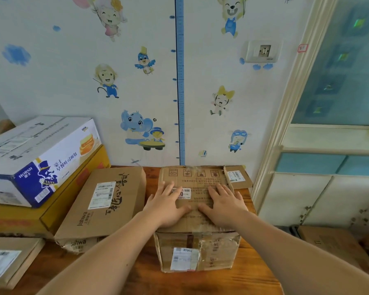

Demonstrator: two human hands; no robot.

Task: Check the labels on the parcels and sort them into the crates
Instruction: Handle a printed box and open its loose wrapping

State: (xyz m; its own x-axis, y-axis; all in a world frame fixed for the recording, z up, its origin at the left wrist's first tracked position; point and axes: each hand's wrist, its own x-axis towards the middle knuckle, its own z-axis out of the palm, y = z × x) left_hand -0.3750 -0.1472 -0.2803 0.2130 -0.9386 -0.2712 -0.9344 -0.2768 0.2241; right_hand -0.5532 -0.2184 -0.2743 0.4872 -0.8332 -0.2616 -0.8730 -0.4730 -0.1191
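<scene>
- We are pressing our left hand (pixel 166 206) and right hand (pixel 224 207), fingers flat and gripping nothing, on the worn brown cardboard parcel (pixel 197 250).
- The parcel is sitting on the wooden table (pixel 145 277).

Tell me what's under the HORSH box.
A yellow carton lies directly under the HORSH box; its top is mostly covered, so any label there is hidden.

Your left fingers (pixel 167 189) hide part of the white paper label (pixel 185 193) atop the worn brown cardboard box (pixel 197 179); its print blurs.
</scene>
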